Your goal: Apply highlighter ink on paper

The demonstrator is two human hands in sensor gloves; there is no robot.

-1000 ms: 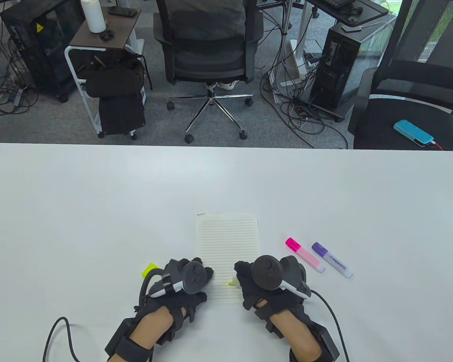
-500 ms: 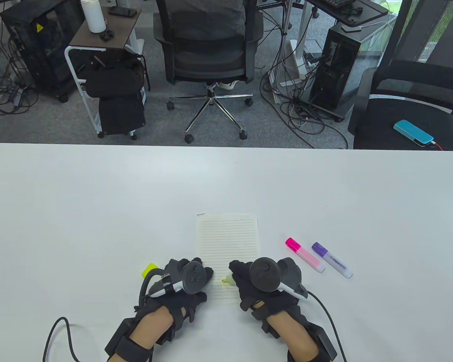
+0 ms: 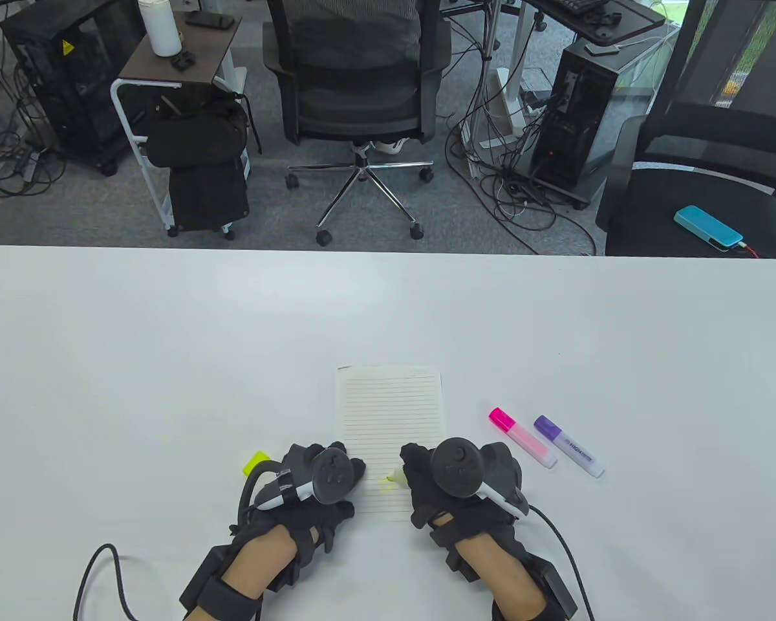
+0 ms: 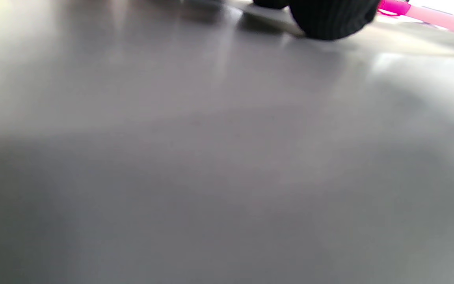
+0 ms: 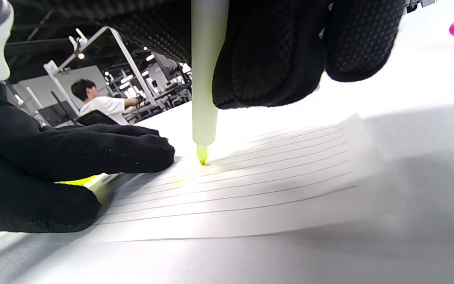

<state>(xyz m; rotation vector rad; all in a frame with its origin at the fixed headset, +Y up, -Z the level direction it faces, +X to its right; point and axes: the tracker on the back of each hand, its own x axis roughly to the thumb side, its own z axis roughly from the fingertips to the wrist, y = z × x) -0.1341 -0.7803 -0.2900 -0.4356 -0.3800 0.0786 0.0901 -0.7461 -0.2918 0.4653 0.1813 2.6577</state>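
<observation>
Yellow highlighter (image 5: 204,71): gripped by the right hand (image 3: 459,482), whose fingers (image 5: 274,59) are wrapped closely round the pale barrel. The barrel stands nearly upright in the right wrist view. Its chisel tip (image 5: 201,154) touches the lined paper (image 3: 391,414) in the lower part of the sheet, on a short yellow ink mark (image 3: 386,485).

Lined paper: lies flat on the white table (image 3: 168,356), near the table's near edge.

Left hand (image 3: 317,482): rests at the paper's lower left corner. Its fingers (image 5: 132,152) lie flat on the sheet, just beside the highlighter tip. The fingers lie extended and hold nothing that the views show.

Yellow cap (image 3: 255,462): lies on the table just left of the left hand, apart from the paper.

Pink highlighter (image 3: 522,436): lies capped on the table to the right of the paper, close to the right hand. Purple highlighter (image 3: 568,446): lies capped just beside the pink one, on its far side from the paper, roughly parallel to it.

Left wrist view: blurred; it shows only table surface, one gloved fingertip (image 4: 331,19) and the pink highlighter.
</observation>
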